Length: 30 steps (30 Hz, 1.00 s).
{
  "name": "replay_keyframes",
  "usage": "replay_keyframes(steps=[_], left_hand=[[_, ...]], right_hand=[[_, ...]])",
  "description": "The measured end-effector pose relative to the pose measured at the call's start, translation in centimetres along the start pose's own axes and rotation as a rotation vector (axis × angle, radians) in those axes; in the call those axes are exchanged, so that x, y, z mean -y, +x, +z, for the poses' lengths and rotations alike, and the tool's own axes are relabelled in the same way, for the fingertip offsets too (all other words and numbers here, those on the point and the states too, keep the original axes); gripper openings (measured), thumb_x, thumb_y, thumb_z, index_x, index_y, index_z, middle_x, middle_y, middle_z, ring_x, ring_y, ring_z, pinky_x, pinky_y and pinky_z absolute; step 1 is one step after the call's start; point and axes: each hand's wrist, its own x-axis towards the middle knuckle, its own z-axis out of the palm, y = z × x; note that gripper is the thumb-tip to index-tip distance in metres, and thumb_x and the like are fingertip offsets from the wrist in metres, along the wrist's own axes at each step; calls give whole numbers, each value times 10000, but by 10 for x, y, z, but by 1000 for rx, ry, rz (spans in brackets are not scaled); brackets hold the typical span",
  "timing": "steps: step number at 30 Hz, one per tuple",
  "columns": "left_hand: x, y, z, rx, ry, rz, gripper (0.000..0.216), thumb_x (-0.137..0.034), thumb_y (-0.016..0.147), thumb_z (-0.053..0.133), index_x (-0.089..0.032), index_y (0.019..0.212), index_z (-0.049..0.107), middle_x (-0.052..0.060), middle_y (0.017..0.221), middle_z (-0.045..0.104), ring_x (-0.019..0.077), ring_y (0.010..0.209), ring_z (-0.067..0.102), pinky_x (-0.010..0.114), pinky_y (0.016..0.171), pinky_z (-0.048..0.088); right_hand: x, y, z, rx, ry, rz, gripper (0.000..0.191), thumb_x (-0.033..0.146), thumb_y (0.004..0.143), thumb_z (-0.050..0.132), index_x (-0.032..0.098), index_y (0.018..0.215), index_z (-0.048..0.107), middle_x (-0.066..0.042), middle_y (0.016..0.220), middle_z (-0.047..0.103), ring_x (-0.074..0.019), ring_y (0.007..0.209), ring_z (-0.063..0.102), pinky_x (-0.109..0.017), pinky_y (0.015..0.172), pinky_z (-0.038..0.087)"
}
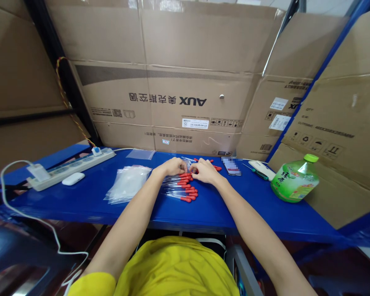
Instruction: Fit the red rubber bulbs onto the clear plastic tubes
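Both of my hands are over the middle of the blue table, close together above a pile of droppers with clear tubes and red bulbs. My left hand has its fingers curled inward in a pinch. Facing it, my right hand also pinches, thumb and fingertips together. Something clear and shiny shows between the fingertips; too small to tell whether it is a bag or dropper tubes. More red bulbs stick out behind my right hand. To the left of my left forearm lies a stack of clear plastic bags.
A power strip with a white charger and cable, plus a white earbud case, lies on the left. A phone, a green-handled tool and a large green bottle stand right. Cardboard walls enclose the blue table.
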Motion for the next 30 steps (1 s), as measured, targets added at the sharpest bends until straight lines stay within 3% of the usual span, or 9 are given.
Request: replay_keyframes(steps=[5,11,16,22,30], left_hand=[[1,1,2,-12,-5,6,260,-84,780,629,-189,906,831,12,872,803,148,768,707,204,744,492],[3,3,3,-45,40,7,290,-75,757,639,-211,920,836,16,898,809,169,831,731,218,766,513],[2,2,3,-96,149,-74,251,-137,747,681,-259,905,834,8,909,807,191,874,738,231,743,509],[-7,0,3,-79,216,-108,303,-119,725,647,-269,932,809,-9,904,805,181,889,741,217,715,498],[-16,-1,3,-78,277,-148,212,-235,788,684,-274,948,818,18,989,804,209,954,736,235,748,513]], right_hand=[[2,0,-1,-44,-75,4,250,178,871,658,256,1096,736,-54,888,741,-262,1001,554,-346,844,339],[-4,-1,-5,-94,-101,-8,207,191,880,630,256,1030,757,-71,903,733,-273,969,547,-353,810,346],[-6,1,-2,-155,18,-2,252,149,845,631,255,1059,712,-28,841,714,-244,933,567,-321,792,362],[-11,5,0,-325,233,67,268,138,806,632,230,1057,654,1,862,687,-179,780,612,-273,723,406],[-14,8,1,-442,269,99,267,149,811,605,231,1061,647,1,874,696,-176,767,633,-282,749,442]])
